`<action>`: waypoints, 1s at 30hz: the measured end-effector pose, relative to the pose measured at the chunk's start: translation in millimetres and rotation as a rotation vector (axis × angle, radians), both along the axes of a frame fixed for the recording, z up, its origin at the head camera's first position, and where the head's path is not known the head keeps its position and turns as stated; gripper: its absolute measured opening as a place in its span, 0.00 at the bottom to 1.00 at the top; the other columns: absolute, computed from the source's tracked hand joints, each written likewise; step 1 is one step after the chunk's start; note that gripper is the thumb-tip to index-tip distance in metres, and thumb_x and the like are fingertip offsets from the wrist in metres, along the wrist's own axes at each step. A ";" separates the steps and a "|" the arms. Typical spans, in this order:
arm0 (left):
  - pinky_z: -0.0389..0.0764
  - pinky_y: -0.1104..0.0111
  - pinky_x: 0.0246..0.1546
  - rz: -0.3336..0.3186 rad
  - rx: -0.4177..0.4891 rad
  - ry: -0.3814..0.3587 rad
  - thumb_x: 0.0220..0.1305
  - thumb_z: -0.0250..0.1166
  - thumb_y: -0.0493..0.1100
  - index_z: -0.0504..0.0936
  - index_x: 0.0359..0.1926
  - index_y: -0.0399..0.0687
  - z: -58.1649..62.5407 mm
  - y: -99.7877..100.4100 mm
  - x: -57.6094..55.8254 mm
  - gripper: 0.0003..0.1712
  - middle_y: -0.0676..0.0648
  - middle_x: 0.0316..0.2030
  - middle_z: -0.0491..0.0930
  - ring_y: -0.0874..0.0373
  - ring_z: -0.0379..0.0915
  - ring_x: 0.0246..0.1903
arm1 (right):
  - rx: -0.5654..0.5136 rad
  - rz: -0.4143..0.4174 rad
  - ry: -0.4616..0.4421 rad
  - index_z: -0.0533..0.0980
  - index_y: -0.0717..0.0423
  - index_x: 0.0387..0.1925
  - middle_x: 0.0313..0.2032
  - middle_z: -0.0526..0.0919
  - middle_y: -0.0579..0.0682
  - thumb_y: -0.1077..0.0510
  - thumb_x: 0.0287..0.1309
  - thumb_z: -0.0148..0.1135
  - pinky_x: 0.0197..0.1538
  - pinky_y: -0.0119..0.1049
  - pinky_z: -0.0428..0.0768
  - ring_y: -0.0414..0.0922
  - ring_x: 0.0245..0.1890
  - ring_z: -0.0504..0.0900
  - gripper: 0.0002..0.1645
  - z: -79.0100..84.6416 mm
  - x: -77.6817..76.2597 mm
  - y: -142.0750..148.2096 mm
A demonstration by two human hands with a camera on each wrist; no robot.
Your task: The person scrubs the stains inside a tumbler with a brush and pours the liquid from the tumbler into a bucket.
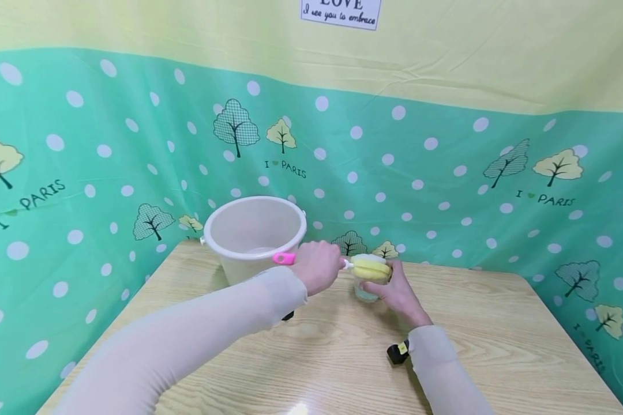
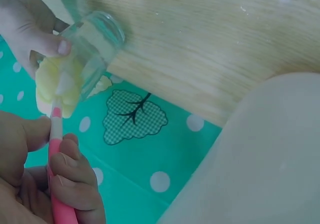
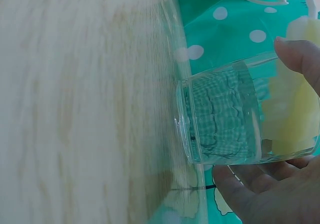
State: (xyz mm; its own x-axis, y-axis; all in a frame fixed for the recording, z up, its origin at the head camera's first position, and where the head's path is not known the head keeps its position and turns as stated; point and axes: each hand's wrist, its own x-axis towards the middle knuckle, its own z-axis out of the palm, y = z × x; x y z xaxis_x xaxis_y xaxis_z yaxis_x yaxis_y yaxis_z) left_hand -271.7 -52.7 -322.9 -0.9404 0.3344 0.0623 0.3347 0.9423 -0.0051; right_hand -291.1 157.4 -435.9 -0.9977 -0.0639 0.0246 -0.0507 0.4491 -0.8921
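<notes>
My left hand (image 1: 318,266) grips the pink handle of a sponge cup brush (image 1: 371,268), its yellow sponge head pointing right. In the left wrist view, fingers curl round the handle and the thumb lies along it. A clear drinking glass (image 1: 366,295) is held by my right hand (image 1: 402,294), thumb on one side and fingers on the other. The right wrist view shows the sponge inside the mouth end of the glass (image 3: 220,114), with the base end showing no sponge. Part of the sponge sits at the rim in the head view.
A white plastic bucket (image 1: 233,266) stands on the wooden table (image 1: 332,357), left of the glass and close behind my left hand. A green polka-dot curtain (image 1: 431,190) hangs along the table's back and sides. A black wrist device (image 1: 397,353) shows beside the right cuff.
</notes>
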 end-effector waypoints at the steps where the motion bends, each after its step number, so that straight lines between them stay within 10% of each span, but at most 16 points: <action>1: 0.74 0.67 0.19 0.003 0.011 -0.014 0.68 0.55 0.58 0.80 0.30 0.52 -0.6 -0.9 0.0 0.19 0.54 0.18 0.72 0.59 0.69 0.18 | -0.001 -0.001 0.001 0.51 0.55 0.63 0.58 0.64 0.58 0.42 0.40 0.76 0.62 0.51 0.65 0.54 0.56 0.68 0.57 0.0 0.0 0.0; 30: 0.69 0.68 0.18 0.012 0.176 -0.008 0.69 0.52 0.60 0.73 0.19 0.53 -20.5 -18.4 3.8 0.25 0.52 0.17 0.70 0.58 0.66 0.16 | -0.009 0.008 0.003 0.50 0.56 0.63 0.59 0.64 0.58 0.43 0.41 0.76 0.65 0.55 0.61 0.54 0.60 0.65 0.58 0.2 1.4 0.0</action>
State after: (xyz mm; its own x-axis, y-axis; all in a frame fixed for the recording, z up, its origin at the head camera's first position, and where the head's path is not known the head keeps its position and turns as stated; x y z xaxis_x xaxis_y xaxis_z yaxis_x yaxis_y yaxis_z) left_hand -267.9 -71.1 -343.4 -0.9451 0.3073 0.1113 0.3224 0.9324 0.1631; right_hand -289.7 157.4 -435.7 -0.9971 -0.0712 0.0280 -0.0566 0.4404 -0.8960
